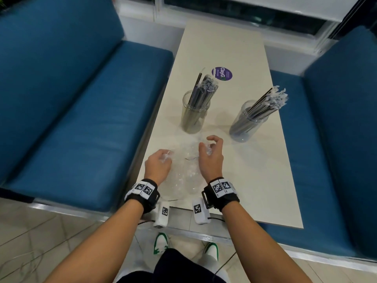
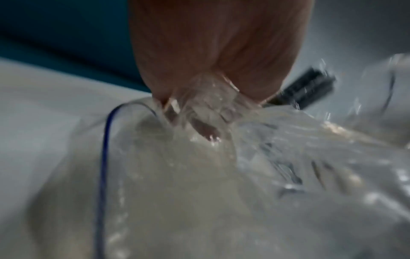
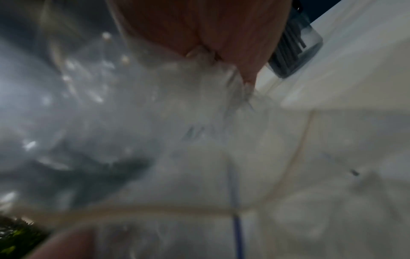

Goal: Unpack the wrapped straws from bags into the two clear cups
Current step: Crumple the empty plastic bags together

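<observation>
Blue booth seats (image 1: pixel 61 119) flank a cream table (image 1: pixel 255 170). Both wrist views are blurred, showing little beyond crumpled clear plastic. 2 clear cups (image 1: pixel 194 115) stand mid-table, full of dark wrapped straws (image 1: pixel 202 88). At the near edge, the left hand (image 1: pixel 158 166) and right hand (image 1: pixel 210 158) each pinch the transparent empty bag (image 1: pixel 183 174).
</observation>
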A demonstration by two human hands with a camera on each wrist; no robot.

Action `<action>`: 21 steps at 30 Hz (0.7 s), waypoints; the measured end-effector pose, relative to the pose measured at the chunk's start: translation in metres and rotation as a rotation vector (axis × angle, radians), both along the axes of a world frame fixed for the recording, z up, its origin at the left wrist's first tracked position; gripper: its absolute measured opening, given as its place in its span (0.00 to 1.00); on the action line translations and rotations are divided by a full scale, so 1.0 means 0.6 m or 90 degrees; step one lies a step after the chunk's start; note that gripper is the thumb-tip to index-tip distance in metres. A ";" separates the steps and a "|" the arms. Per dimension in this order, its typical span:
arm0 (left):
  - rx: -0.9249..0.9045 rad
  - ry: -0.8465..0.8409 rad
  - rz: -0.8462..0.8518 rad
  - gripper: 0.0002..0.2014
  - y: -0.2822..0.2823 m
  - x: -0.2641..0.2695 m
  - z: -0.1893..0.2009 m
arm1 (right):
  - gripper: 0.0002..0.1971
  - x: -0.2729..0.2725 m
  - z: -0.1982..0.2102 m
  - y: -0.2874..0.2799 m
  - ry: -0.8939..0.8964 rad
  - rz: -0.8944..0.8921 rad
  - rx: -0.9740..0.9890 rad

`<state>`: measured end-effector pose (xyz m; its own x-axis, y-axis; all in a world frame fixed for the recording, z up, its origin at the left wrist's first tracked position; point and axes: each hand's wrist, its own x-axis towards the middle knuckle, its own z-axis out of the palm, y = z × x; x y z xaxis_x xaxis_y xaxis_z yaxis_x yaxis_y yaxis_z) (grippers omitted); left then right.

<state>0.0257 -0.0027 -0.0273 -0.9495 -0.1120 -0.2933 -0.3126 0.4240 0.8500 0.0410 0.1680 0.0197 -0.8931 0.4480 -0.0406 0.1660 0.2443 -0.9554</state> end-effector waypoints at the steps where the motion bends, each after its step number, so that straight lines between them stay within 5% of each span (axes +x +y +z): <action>1: 0.097 -0.019 0.025 0.12 0.007 -0.001 0.006 | 0.11 0.001 0.003 -0.007 0.002 0.007 0.002; 4: 0.419 -0.143 0.061 0.10 0.033 -0.005 0.037 | 0.08 -0.002 -0.004 -0.032 -0.010 0.019 -0.007; 7: 0.655 -0.289 -0.033 0.27 0.037 -0.002 0.059 | 0.10 -0.003 -0.007 -0.054 -0.112 0.025 -0.040; 9: 0.669 -0.270 -0.084 0.32 0.035 -0.001 0.067 | 0.13 -0.002 -0.005 -0.061 -0.158 0.050 -0.081; 12: 0.577 -0.202 -0.058 0.23 0.024 0.000 0.069 | 0.22 0.000 0.011 -0.063 -0.155 0.078 -0.160; 16: 0.579 -0.169 -0.089 0.29 0.000 0.003 0.075 | 0.05 -0.003 0.025 -0.072 -0.164 0.206 -0.144; 21: 0.594 -0.155 -0.021 0.23 -0.015 0.015 0.091 | 0.07 -0.001 0.024 -0.071 -0.083 0.234 -0.021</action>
